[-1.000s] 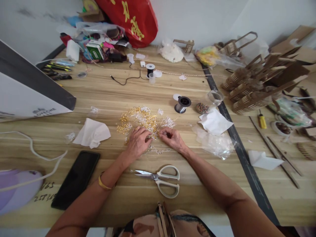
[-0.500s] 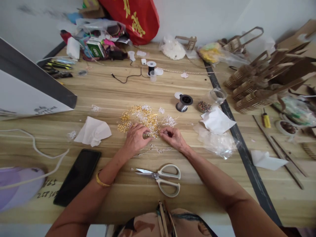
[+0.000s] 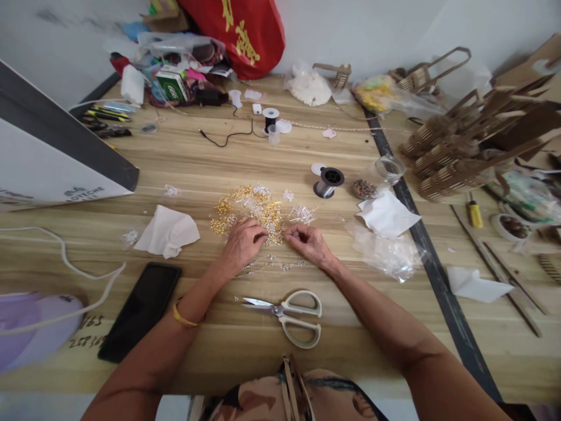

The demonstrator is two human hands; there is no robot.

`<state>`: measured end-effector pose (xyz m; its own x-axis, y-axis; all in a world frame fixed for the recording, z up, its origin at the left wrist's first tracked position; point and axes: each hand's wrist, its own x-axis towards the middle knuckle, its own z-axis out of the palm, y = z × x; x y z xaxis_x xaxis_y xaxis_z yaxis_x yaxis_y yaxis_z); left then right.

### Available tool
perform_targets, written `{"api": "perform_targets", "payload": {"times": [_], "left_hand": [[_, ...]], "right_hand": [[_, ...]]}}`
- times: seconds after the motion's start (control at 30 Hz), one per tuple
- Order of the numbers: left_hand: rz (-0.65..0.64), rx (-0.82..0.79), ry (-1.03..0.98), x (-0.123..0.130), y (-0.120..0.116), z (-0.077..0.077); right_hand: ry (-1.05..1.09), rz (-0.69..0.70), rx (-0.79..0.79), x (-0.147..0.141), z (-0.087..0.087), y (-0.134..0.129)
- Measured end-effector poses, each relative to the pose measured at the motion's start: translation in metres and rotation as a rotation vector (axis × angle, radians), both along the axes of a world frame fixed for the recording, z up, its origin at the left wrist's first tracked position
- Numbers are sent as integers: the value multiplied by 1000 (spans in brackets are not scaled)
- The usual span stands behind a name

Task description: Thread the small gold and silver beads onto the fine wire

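The white box [image 3: 56, 152] is cut off from us. Our left hand [image 3: 242, 242] hides some gold and silver pieces [image 3: 263, 210]; its fingers are curled, the thumb closer to them than before, and we can't tell whether they grip anything. Nearer us lies the chain [image 3: 272, 263]. Our right hand's [image 3: 309, 242] fingertips pinch together, anything between them too small to see.

Wooden tabletop [image 3: 175, 158] | dark strip [image 3: 432, 263] across it | pale wall [image 3: 350, 29] behind

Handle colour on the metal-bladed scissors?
Off-white on the metal-bladed scissors' two looped handles; shows best in the head view.
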<state>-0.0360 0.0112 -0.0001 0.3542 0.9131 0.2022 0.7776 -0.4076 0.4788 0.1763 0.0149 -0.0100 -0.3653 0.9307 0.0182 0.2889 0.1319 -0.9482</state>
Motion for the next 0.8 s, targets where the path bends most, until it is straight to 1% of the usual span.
{"api": "perform_targets", "payload": {"times": [0.1,0.2,0.33,0.47,0.8], "left_hand": [[15,-6,-77,-2,1,-3],[16,11,-103,-2,2,-5],[5,46,-45,2,2,-5],[-33,60,28,3,2,-3],[-27,80,49,6,6,-2]], "right_hand": [[-7,-1,7,0,-1,0],[-10,1,3,1,-1,0],[-17,0,13,1,-1,0],[-14,2,17,0,0,0],[-21,2,20,1,-2,0]]}}
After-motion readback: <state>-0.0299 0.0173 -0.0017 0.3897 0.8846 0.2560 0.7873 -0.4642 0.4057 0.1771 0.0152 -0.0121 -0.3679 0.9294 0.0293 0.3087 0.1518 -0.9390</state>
